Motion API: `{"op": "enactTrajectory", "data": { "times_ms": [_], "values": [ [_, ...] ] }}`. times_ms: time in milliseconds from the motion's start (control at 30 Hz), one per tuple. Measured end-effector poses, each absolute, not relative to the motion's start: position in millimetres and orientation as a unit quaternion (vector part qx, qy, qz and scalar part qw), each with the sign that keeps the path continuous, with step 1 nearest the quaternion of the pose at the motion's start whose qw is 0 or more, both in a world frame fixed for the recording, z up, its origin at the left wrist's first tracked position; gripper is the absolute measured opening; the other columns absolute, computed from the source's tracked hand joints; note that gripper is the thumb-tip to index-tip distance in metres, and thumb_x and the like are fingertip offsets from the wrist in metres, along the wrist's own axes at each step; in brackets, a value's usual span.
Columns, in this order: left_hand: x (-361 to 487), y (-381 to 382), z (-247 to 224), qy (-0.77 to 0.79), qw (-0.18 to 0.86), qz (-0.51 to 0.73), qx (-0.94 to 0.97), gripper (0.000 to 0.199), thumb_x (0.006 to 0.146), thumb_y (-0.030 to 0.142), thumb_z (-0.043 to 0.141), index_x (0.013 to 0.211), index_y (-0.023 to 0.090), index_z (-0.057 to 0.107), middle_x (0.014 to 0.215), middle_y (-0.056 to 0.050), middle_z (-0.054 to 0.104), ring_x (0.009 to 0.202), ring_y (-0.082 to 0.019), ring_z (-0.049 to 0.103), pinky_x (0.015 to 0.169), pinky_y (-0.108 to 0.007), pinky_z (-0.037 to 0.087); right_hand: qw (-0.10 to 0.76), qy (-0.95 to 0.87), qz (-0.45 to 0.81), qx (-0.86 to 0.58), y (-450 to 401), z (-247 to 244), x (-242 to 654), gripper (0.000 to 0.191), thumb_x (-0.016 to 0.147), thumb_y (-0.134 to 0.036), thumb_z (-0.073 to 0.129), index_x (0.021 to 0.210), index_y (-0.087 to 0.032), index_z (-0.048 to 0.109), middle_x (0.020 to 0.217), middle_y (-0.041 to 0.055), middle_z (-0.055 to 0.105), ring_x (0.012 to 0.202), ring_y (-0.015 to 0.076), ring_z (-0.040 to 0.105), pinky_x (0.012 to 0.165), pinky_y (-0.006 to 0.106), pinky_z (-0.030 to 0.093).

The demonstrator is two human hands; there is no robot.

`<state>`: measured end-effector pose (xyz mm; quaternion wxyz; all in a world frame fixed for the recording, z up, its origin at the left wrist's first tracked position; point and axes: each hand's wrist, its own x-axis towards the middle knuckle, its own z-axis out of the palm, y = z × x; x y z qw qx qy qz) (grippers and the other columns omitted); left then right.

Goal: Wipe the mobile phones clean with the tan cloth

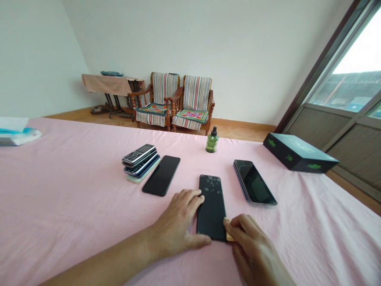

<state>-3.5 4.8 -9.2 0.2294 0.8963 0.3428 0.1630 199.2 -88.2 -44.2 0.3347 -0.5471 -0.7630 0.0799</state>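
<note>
Right hand (253, 242) has its thumb and fingers pinched together on a little yellowish cloth (230, 236), folded up small and pressed against the lower right edge of a black phone (210, 214). Left hand (174, 222) is spread, thumb well apart from the fingers: fingertips on the phone's left edge, thumb along the bottom end. So the phone's lying flat, face unclear to me, right between the two hands, with whitish wet-looking spots at the far end.

Moving out, there's a second phone (162, 175) flat on the left, also black, just beside a messy pile (139, 161) of phones with a keypad one on top. Over on the right a dark-screened slab (256, 182) sits on top of another thin device. Beyond the phone stands a green bottle (212, 142) with a black top, upright, and far right is a black box (303, 155) with green print. All of it's on a pink sheet (74, 186). Past that, two wooden chairs (190, 101) with striped covers against the wall.
</note>
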Motion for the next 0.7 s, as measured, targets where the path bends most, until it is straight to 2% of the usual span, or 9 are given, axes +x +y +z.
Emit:
{"op": "enactTrajectory", "data": {
  "times_ms": [67,200,300,400,500,700],
  "values": [
    [-4,5,-9,0.343,0.230,0.163,0.896,0.080,0.062,0.048,0.083,0.129,0.016,0.053,0.136,-0.014,0.049,0.125,-0.035,0.044,0.106,-0.050,0.037,0.348,-0.770,0.070,-0.530,-95,-51,199,0.034,0.083,-0.003,0.037,0.096,-0.019,0.064,0.082,0.0088,0.059,0.075,0.0199,0.059,0.061,0.026,0.053],
    [-5,5,-12,0.339,0.225,0.174,0.897,0.079,0.063,0.049,0.082,0.129,0.017,0.053,0.137,-0.014,0.049,0.125,-0.035,0.044,0.107,-0.051,0.036,0.328,-0.789,0.109,-0.509,-96,-38,199,0.029,0.076,-0.003,0.042,0.082,-0.020,0.065,0.078,0.0064,0.057,0.072,0.0188,0.059,0.059,0.026,0.051],
    [-6,6,-12,0.330,0.224,0.173,0.900,0.080,0.065,0.056,0.079,0.129,0.015,0.054,0.136,-0.017,0.049,0.124,-0.037,0.044,0.106,-0.053,0.036,0.306,-0.766,0.125,-0.552,-73,-11,199,0.033,0.080,-0.001,0.041,0.092,-0.019,0.066,0.087,0.0074,0.059,0.078,0.0183,0.058,0.065,0.027,0.050],
    [-6,6,-10,0.323,0.231,0.163,0.903,0.086,0.064,0.064,0.076,0.129,0.013,0.054,0.135,-0.019,0.049,0.123,-0.038,0.044,0.104,-0.056,0.037,0.308,-0.749,0.067,-0.583,-32,5,201,0.030,0.081,-0.001,0.043,0.087,-0.017,0.067,0.088,0.0077,0.059,0.081,0.0192,0.057,0.072,0.030,0.048],
    [-7,7,-7,0.326,0.240,0.152,0.902,0.089,0.062,0.064,0.078,0.130,0.012,0.054,0.135,-0.020,0.049,0.122,-0.038,0.045,0.104,-0.055,0.037,0.240,-0.738,0.009,-0.630,9,1,201,0.031,0.081,0.000,0.044,0.086,-0.014,0.071,0.088,0.0092,0.060,0.085,0.0201,0.057,0.077,0.029,0.045],
    [-6,5,-5,0.328,0.251,0.149,0.899,0.086,0.064,0.056,0.080,0.132,0.012,0.053,0.136,-0.019,0.049,0.124,-0.038,0.044,0.105,-0.054,0.036,0.215,-0.725,0.007,-0.654,40,-19,199,0.032,0.078,0.002,0.045,0.083,-0.011,0.075,0.083,0.0118,0.060,0.083,0.0220,0.056,0.075,0.029,0.042]
  ]
}}
